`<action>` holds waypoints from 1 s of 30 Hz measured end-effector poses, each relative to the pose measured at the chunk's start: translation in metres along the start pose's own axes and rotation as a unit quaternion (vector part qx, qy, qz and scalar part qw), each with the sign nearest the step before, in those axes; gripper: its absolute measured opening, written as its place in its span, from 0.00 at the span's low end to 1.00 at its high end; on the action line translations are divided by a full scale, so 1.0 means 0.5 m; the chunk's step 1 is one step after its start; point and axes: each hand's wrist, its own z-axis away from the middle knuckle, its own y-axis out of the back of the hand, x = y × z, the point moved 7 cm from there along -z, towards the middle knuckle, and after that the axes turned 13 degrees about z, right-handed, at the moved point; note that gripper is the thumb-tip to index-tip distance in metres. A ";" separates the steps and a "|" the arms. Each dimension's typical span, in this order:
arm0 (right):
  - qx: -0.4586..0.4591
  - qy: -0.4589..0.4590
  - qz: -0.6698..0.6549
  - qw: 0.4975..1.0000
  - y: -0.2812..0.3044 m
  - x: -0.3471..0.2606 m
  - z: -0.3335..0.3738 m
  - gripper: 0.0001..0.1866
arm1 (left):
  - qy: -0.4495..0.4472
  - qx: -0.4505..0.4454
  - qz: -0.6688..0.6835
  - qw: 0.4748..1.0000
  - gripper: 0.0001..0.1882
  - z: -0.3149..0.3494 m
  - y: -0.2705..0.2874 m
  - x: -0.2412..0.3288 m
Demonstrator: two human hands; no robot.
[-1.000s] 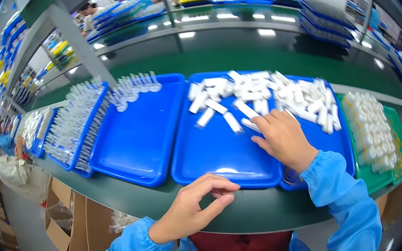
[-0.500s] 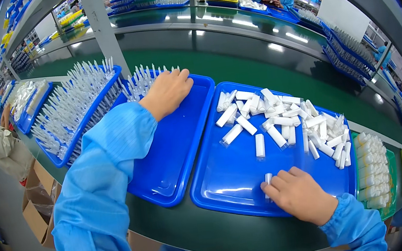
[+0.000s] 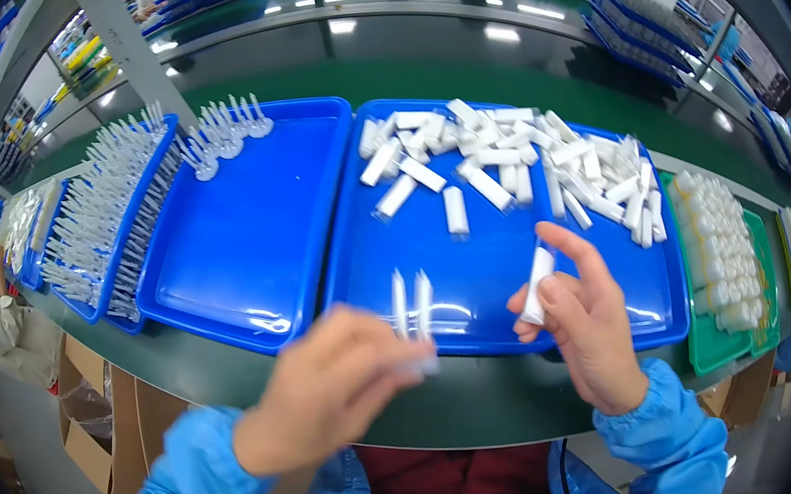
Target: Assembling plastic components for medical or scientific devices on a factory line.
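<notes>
My left hand (image 3: 328,384), smeared by motion, pinches a clear plastic piece with pointed prongs (image 3: 421,305) above the near edge of the blue tray (image 3: 386,248). Two prongs point up; its base is blurred at my fingertips. Between the thumb and fingers of my right hand (image 3: 583,323) is a small white packet in clear wrap (image 3: 539,286), held tilted over the same tray, with the index finger raised. A loose pile of similar white packets (image 3: 502,150) lies in that tray's far part. Several pronged pieces (image 3: 225,130) stand at the far end of another blue tray (image 3: 229,258) to the left.
Further left, a blue tray (image 3: 157,158) is packed with upright pronged pieces. On the right, a green tray (image 3: 714,346) carries whitish bundled parts (image 3: 719,247). A dark green conveyor (image 3: 412,57) runs behind the trays, with a metal post (image 3: 135,52). Cardboard boxes (image 3: 91,423) stand below, left.
My left hand has come from the left tray's far end toward me, now with a pronged piece. My right hand has lifted a packet off the tray. The view has shifted downward.
</notes>
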 end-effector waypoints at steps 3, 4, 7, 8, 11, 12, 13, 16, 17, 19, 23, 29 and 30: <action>0.013 -0.025 -0.049 0.998 -0.010 0.040 0.025 0.30 | 0.044 0.003 0.158 0.987 0.19 0.078 -0.101 0.014; 0.016 -0.029 -0.054 0.998 -0.011 0.054 0.034 0.29 | 0.047 -0.006 0.165 0.985 0.19 0.088 -0.121 0.019; 0.014 -0.026 -0.037 0.999 -0.007 0.063 0.064 0.28 | 0.057 0.001 0.216 0.975 0.19 0.096 -0.154 0.023; 0.010 -0.014 -0.027 0.999 -0.005 0.062 0.072 0.28 | 0.056 -0.003 0.225 0.973 0.20 0.092 -0.156 0.029; 0.016 0.013 -0.005 1.000 0.004 0.061 0.083 0.27 | 0.052 -0.004 0.227 0.972 0.20 0.091 -0.159 0.040; 0.021 0.021 -0.001 1.000 0.007 0.060 0.086 0.26 | 0.050 0.001 0.223 0.973 0.20 0.090 -0.158 0.040; 0.025 0.035 0.019 0.999 0.011 0.056 0.088 0.26 | 0.049 0.006 0.219 0.974 0.19 0.088 -0.159 0.040; 0.016 0.078 0.064 0.995 0.015 0.045 0.094 0.27 | 0.043 0.021 0.198 0.979 0.18 0.095 -0.162 0.036; 0.005 0.094 0.070 0.993 0.014 0.041 0.095 0.27 | 0.039 0.025 0.192 0.980 0.18 0.098 -0.165 0.034; -0.014 0.111 0.067 0.991 0.006 0.040 0.098 0.29 | -0.006 0.058 0.162 0.985 0.16 0.100 -0.158 0.036; -0.069 0.190 0.048 0.978 -0.041 0.056 0.136 0.35 | -0.091 0.077 0.133 0.984 0.17 0.097 -0.153 0.022; 0.013 0.223 0.321 0.920 -0.046 -0.030 -0.051 0.11 | -0.118 0.201 0.032 0.972 0.24 0.116 -0.106 -0.020; 0.061 0.260 0.389 0.882 -0.038 -0.041 -0.104 0.10 | -0.103 0.192 0.009 0.976 0.24 0.109 -0.102 -0.030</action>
